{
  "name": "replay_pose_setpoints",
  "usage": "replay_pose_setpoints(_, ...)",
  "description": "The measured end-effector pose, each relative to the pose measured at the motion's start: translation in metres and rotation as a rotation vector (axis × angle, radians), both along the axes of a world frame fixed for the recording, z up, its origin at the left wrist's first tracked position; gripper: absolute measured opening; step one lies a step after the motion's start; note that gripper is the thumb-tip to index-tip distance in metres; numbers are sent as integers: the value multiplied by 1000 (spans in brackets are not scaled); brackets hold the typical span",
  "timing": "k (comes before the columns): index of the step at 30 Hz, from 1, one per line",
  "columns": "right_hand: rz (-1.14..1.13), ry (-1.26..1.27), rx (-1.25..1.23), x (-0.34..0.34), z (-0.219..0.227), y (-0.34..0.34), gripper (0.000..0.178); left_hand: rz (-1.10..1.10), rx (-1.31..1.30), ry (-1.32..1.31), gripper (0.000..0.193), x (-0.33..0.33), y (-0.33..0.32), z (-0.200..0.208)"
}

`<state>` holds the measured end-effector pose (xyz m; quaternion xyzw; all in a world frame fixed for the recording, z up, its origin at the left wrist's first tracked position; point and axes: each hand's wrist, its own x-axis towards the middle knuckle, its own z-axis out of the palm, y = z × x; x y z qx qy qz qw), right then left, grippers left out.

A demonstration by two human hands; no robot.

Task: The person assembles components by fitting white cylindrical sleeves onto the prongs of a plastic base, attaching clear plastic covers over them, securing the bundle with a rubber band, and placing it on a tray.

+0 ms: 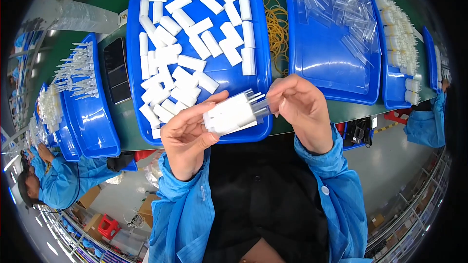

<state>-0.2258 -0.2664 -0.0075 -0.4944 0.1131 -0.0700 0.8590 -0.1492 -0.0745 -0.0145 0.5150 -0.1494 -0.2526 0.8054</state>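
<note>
The left hand grips a bundle of white rectangular blocks, about four stacked side by side, thumb on top and fingers curled beneath. The right hand pinches the clear plastic tubes jutting from the bundle's right end; how many tubes there are cannot be told.

Both hands hover over the near edge of the central blue tray, which holds roughly forty-five loose white blocks. Right of that tray lies a heap of yellow rubber bands, then a second blue tray of clear tubes. Left of the central tray lies one dark phone, then a third blue tray.
</note>
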Motion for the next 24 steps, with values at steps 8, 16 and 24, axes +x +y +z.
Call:
replay_pose_setpoints(8, 143, -143, -122, 3, -6, -1, 18, -19, 8, -15, 51, -3, -2, 3)
replay_pose_setpoints(16, 88, -213, -463, 1, -3, 0, 18, -37, -19, -26, 52, -6, -4, 1)
replay_pose_setpoints(24, 196, -277, -545, 4, -5, -7, 24, 50, -1, 84, 47, -5, 1, 0)
